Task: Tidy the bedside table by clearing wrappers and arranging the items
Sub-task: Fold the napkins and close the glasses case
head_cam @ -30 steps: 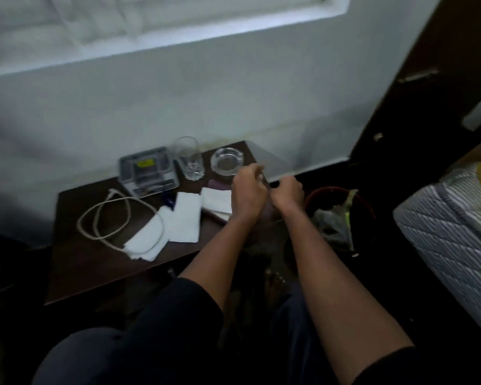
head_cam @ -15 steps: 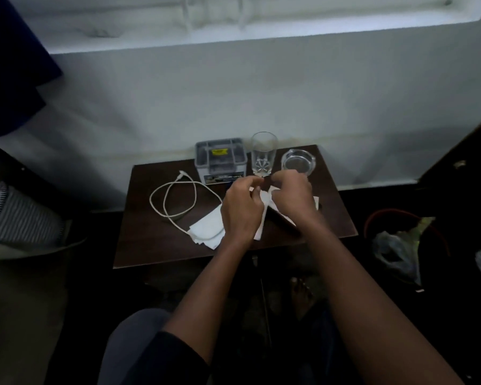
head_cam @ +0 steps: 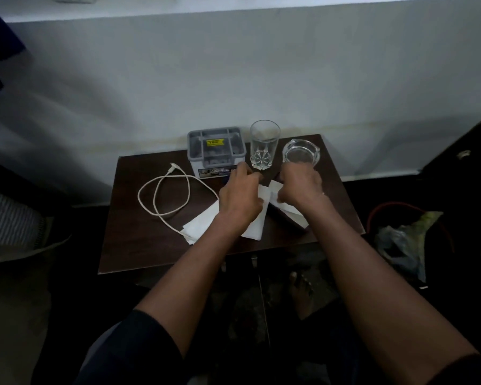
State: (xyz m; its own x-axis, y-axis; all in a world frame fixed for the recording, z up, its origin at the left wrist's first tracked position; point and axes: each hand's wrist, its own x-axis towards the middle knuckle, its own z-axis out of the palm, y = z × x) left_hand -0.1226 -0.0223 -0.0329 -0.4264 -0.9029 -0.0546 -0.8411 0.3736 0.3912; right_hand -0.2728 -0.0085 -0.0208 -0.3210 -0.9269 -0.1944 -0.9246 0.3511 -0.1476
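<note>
- The white paper napkins (head_cam: 254, 227) lie in flat, soft sheets at the middle of the dark counter (head_cam: 139, 243), overlapping and partly under both hands.
- The left hand (head_cam: 240, 197) sits over the napkins with its fingers curled; its grip seems to close on the upper edge of a sheet, though the pinch itself is hidden.
- The right hand (head_cam: 299, 187) is just to the right of it, fingers curled down onto another white sheet (head_cam: 286, 208); whether this grip holds the paper or only presses it cannot be told.
- A white cord (head_cam: 164, 200) lies in loose loops on the left part of the counter, one end running under the napkins' left corner.
- At the back edge of the counter, in the centre of the frame, stand three things in a row: a grey plastic box (head_cam: 215, 147) with a ribbed lid and a yellow label, a tall clear glass (head_cam: 264, 144) with a cut star base, and a round, thick glass ashtray (head_cam: 301, 154).
- The counter is smooth, dark brown wood grain, set against a pale wall.
- At the right edge of the frame a red-rimmed bin (head_cam: 383, 211) holds crumpled plastic.
</note>
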